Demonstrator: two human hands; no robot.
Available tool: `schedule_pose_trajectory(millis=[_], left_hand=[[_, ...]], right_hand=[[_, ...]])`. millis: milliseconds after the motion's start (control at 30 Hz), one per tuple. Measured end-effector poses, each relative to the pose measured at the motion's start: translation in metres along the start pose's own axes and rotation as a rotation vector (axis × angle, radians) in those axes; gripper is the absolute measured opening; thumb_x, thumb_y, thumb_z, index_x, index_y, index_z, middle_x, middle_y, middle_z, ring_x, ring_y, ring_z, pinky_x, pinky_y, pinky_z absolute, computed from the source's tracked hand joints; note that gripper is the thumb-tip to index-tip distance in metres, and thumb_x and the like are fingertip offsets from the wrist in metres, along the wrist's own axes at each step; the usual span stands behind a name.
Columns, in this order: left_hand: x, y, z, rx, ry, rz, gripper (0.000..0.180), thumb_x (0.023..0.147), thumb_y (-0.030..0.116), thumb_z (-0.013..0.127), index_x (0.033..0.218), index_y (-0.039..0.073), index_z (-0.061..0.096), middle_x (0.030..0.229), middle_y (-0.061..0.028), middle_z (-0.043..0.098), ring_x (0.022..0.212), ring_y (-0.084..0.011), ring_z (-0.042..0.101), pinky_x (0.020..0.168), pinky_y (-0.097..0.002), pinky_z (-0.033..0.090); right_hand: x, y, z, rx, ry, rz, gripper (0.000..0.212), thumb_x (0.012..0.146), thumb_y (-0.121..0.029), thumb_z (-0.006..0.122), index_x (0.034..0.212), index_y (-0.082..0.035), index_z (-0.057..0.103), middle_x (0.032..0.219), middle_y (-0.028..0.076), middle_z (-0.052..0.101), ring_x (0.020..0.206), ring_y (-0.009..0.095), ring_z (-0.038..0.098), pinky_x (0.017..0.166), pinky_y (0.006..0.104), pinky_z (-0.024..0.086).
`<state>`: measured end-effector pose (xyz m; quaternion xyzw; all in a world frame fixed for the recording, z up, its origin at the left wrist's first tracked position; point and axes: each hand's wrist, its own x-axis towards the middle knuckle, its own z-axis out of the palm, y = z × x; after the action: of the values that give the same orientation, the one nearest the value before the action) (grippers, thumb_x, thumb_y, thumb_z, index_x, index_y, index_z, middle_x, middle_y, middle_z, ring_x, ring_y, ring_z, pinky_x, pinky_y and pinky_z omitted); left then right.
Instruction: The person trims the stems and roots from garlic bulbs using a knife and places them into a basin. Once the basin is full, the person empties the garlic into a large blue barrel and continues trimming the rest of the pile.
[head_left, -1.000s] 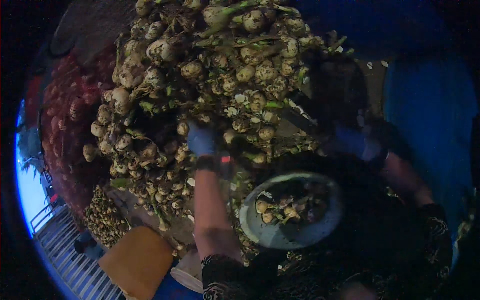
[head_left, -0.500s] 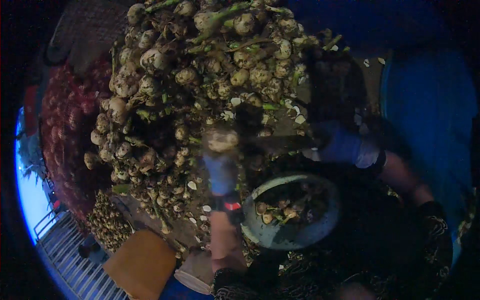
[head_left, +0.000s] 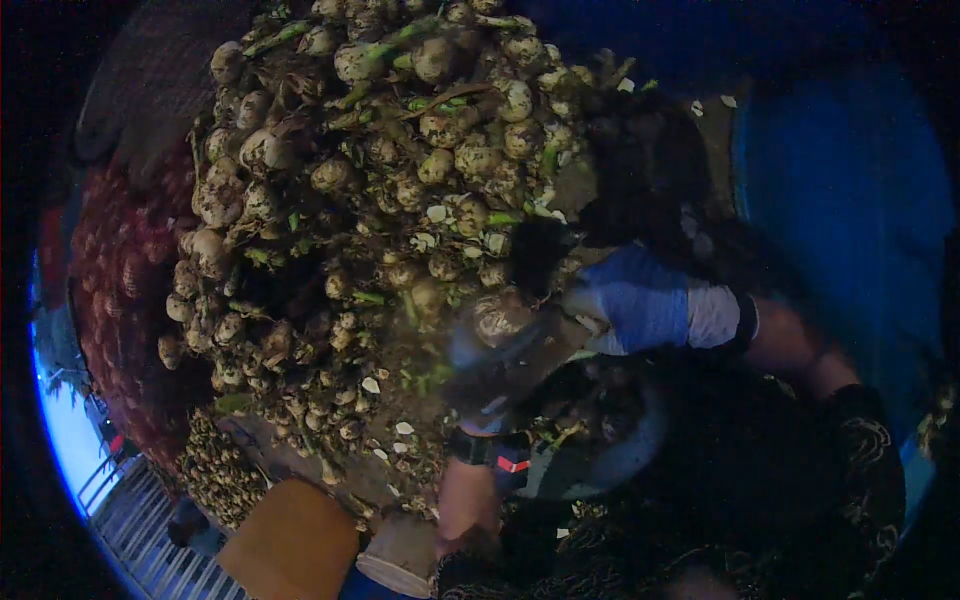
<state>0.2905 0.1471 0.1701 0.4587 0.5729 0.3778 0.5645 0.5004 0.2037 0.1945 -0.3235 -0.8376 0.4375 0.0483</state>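
A soil-stained, pale, onion-like bulb (head_left: 503, 318) sits in my left hand (head_left: 468, 352), which wears a blue glove and is closed round it. A watch-like band with a red mark (head_left: 513, 464) is on that wrist. My right hand (head_left: 632, 295), in a blue glove with a white cuff, is closed on a knife. The broad dark knife blade (head_left: 525, 362) reaches left, close beneath the bulb and partly in front of my left hand. Motion blur hides whether the blade touches the bulb. Below the hands is a pale round basin (head_left: 632, 452) with small pieces in it.
A large heap of similar dirty bulbs (head_left: 340, 175) with green stalk stubs spreads ahead and left. White chips (head_left: 404, 429) lie scattered. Red mesh sacks (head_left: 130, 260) stand far left, a blue barrel (head_left: 840, 190) right. An orange-brown container (head_left: 292, 540) and a pale bucket (head_left: 400, 556) stand lower left.
My left hand has moved right with the bulb, over the basin's edge. My right hand has come left, and the blade has tilted down and now overlaps the left hand.
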Motion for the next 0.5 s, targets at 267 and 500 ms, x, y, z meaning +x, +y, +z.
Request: schedule_pose_trajectory(millis=[267,500], left_hand=[[-0.025,-0.046,0.007,0.128,-0.123,-0.028,0.043,0.084,0.024,0.058,0.118,0.002,0.046,0.113,-0.0114,0.056,0.103,-0.022,0.054,0.089,-0.0373,0.045],[-0.046,-0.096,-0.003,0.546,-0.455,0.043,0.042,0.087,0.028,0.054,0.119,0.002,0.046,0.116,-0.0121,0.055,0.105,-0.0232,0.053,0.093,-0.0397,0.043]], right_hand=[[-0.008,0.009,0.016,0.077,-0.07,-0.003,0.022,0.073,-0.031,0.064,0.075,-0.01,0.056,0.068,0.011,0.056,0.066,0.033,0.057,0.058,0.0438,0.044],[0.0,0.019,0.04,0.008,0.055,-0.028,0.027,0.073,-0.034,0.065,0.082,-0.009,0.058,0.07,0.014,0.058,0.067,0.033,0.058,0.058,0.0435,0.045]])
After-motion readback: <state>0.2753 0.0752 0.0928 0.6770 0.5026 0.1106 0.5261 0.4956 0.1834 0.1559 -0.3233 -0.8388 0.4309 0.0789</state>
